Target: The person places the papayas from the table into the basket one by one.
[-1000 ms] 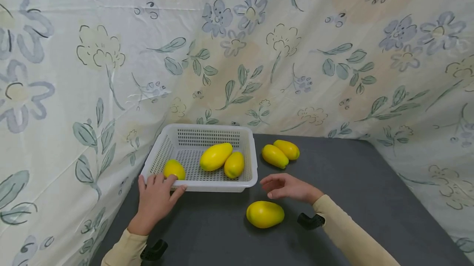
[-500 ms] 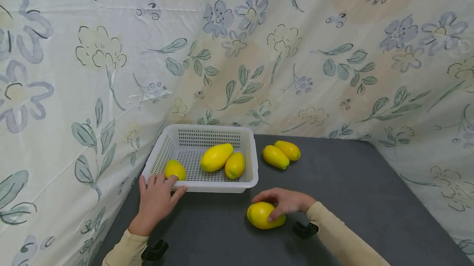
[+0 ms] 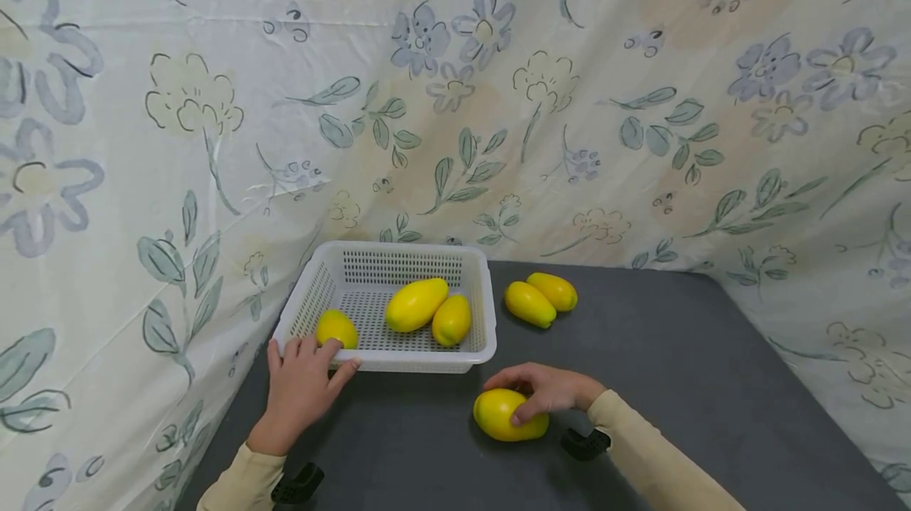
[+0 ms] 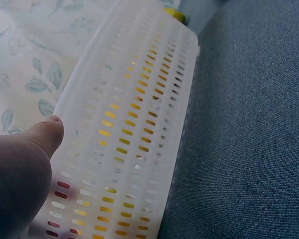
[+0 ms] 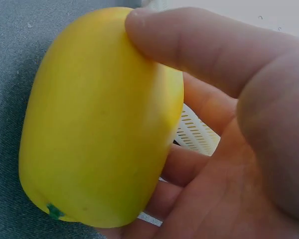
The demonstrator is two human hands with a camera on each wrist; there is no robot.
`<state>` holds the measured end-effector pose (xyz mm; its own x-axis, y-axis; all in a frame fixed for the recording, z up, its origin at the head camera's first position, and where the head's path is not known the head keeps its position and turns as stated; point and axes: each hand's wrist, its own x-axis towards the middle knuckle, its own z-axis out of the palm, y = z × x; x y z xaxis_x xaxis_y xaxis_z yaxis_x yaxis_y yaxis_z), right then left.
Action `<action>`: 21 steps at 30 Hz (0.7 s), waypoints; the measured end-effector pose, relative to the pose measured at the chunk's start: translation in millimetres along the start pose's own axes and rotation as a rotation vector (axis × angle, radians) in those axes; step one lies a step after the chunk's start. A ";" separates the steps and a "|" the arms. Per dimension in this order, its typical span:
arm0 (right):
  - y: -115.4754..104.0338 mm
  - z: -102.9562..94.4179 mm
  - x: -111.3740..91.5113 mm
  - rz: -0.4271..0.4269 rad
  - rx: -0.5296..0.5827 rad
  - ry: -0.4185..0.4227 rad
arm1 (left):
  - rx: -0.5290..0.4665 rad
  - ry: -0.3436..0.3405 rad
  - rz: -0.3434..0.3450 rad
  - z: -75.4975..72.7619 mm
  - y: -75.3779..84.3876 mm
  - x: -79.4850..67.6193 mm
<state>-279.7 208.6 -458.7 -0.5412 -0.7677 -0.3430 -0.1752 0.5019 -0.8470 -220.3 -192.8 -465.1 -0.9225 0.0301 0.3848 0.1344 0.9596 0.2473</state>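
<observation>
A floral cloth (image 3: 605, 107) hangs behind the dark grey counter (image 3: 640, 353), 12 o'clock being the side away from the person. Next in size is the white basket (image 3: 420, 357), at 10 o'clock from the held fruit, with rows of slots in its walls and its long side running 9 to 3.

Of the hands, the left hand (image 3: 302, 388) grips the basket's near rim at about 7 o'clock, fingers inside and thumb outside; the right hand (image 3: 551, 388) pinches the held fruit (image 3: 493, 416), thumb on the near side, fingers round the far side.

That fruit is plump, smooth and glossy yellow, a blunt oval with a greenish tinge at the end bearing a small dark green stem nub (image 5: 55, 211). It lies on its side at the counter, long axis roughly 9 to 3 o'clock; in the right wrist view the nub points to about 7.

Three more yellow fruits (image 3: 417, 305) lie in the basket, the longest pointing 8 to 2. Two smaller yellow fruits (image 3: 530, 304) lie side by side beyond the held one, towards 12 to 1, their axes running 10 to 4.
</observation>
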 end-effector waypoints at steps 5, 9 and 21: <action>-1.1 -2.2 -3.2 0.016 0.000 0.058 | 0.001 0.000 -0.003 0.4 -0.6 -0.2; -0.5 -9.3 -6.8 0.058 -0.011 0.148 | -0.007 0.003 -0.006 0.1 0.0 -0.5; -7.1 -43.3 -20.4 0.187 0.120 0.504 | 0.000 0.000 -0.017 0.9 -0.2 -0.2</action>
<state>-303.0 237.9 -428.1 -0.8861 -0.3694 -0.2800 0.0405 0.5401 -0.8406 -220.4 -192.7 -466.1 -0.9248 0.0139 0.3802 0.1187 0.9600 0.2536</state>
